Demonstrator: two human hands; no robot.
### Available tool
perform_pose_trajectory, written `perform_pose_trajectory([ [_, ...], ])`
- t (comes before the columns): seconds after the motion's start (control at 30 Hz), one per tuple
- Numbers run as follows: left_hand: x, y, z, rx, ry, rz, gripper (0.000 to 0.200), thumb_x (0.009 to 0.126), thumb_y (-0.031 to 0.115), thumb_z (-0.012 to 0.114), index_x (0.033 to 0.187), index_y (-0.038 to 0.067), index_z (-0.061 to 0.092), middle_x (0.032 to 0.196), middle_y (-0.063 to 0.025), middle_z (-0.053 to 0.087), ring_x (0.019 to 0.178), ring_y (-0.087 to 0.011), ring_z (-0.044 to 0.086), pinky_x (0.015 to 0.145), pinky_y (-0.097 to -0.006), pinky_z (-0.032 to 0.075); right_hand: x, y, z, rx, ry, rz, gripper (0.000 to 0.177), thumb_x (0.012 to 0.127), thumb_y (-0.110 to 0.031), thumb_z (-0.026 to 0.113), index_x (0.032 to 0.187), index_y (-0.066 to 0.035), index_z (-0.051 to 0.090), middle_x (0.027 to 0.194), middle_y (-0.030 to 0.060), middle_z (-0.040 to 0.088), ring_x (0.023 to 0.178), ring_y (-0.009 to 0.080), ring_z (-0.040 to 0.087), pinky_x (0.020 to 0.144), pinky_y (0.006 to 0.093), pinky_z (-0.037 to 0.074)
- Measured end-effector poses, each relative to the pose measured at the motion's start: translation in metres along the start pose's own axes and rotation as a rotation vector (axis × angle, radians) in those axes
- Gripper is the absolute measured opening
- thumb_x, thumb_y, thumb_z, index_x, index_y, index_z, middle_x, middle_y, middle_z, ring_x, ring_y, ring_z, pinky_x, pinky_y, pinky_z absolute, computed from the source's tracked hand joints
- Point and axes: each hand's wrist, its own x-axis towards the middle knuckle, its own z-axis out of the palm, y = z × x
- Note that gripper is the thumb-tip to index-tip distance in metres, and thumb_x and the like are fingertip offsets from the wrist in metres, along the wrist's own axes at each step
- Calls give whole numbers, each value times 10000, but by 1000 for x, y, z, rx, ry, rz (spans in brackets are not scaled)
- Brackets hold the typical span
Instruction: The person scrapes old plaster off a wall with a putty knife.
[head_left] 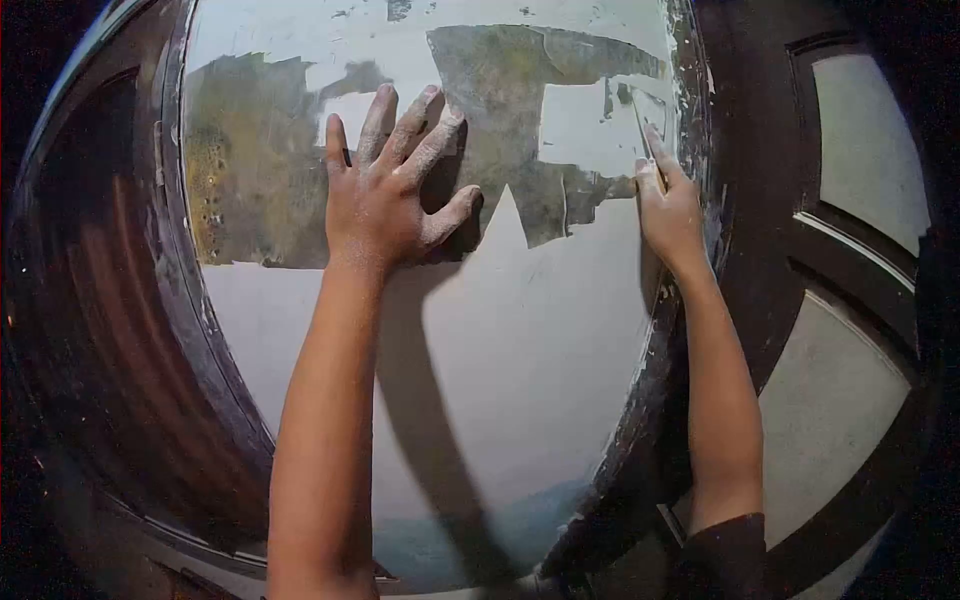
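Note:
My left hand [400, 190] lies flat against the wall panel, fingers spread and dusted with white powder, with nothing in it. At the panel's right side, my right hand [668, 200] grips a thin scraper [643, 125], its blade against the surface. Around both hands the panel [500, 340] shows white coating below and in patches, with a mottled grey-green area [250, 150] between. A pointed white shape [507, 225] rises between the hands. The scraper's handle is mostly hidden by my right fingers.
A dark, chipped frame [690, 120] borders the panel on the right. Beyond it stands dark woodwork with pale inset panels [870, 140]. Dark brown wood [110, 300] is on the left. My left arm casts a long shadow down the panel.

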Motion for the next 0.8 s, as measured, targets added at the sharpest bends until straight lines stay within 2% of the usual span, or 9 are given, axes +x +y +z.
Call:
perform_pose_trajectory([
  [0.03,0,1,-2,28,-23,-4,723,875,671,669,1525,380,544,1688,85,379,1595,-258,265,1288,-619,58,11,12,4,-9,84,-167,524,1070,-246,536,1547,-33,500,1427,224,650,1239,249,641,1087,331,441],
  [0.07,0,1,-2,29,-22,-5,723,875,671,669,1525,380,544,1688,85,379,1595,-258,265,1288,-619,58,8,-4,-2,1,27,-74,520,1071,-244,531,1546,-34,502,1425,220,653,1240,254,642,1087,333,442],
  [0.13,0,2,-2,31,-30,-11,730,872,674,671,1530,387,538,1689,88,375,1593,-257,268,1289,-619,59,5,14,1,-58,80,-201,523,1072,-244,529,1552,-40,494,1450,227,634,1275,261,628,1101,332,433],
  [0.23,1,1,-1,26,-19,-12,720,870,667,675,1521,385,550,1679,83,395,1587,-261,285,1285,-625,68,-11,8,0,-61,61,-162,505,1056,-233,537,1514,-21,526,1457,242,614,1333,359,610,1129,371,432],
  [0.33,0,0,0,1,-2,7,692,872,652,681,1496,369,583,1670,75,414,1579,-269,306,1281,-630,79,20,9,-10,-10,-55,-87,538,1074,-262,529,1567,-52,476,1508,234,586,1357,265,581,1137,335,405],
  [0.4,1,0,-1,20,-8,4,690,874,648,681,1494,360,585,1670,72,414,1576,-272,311,1281,-630,78,13,-13,-15,-59,-45,-29,538,1073,-257,531,1569,-54,476,1494,229,599,1347,261,586,1135,337,406],
  [0.5,0,2,-2,6,-1,-2,694,880,645,675,1503,357,572,1665,69,421,1577,-275,309,1282,-626,67,4,0,-7,-30,4,-197,524,1073,-255,523,1562,-69,494,1479,238,607,1365,296,584,1151,354,401],
  [0.63,1,2,-3,2,-19,-5,700,882,647,669,1512,364,561,1670,73,413,1582,-271,296,1283,-624,72,3,-15,-15,-82,-11,-60,503,1059,-217,519,1532,-47,513,1500,246,577,1389,356,571,1159,370,409],
  [0.8,0,2,0,-13,15,-8,685,872,630,687,1492,359,584,1665,70,421,1582,-264,300,1283,-616,65,0,-5,-13,-68,11,-104,497,1068,-243,513,1542,-94,517,1500,225,582,1388,368,566,1161,385,410],
])
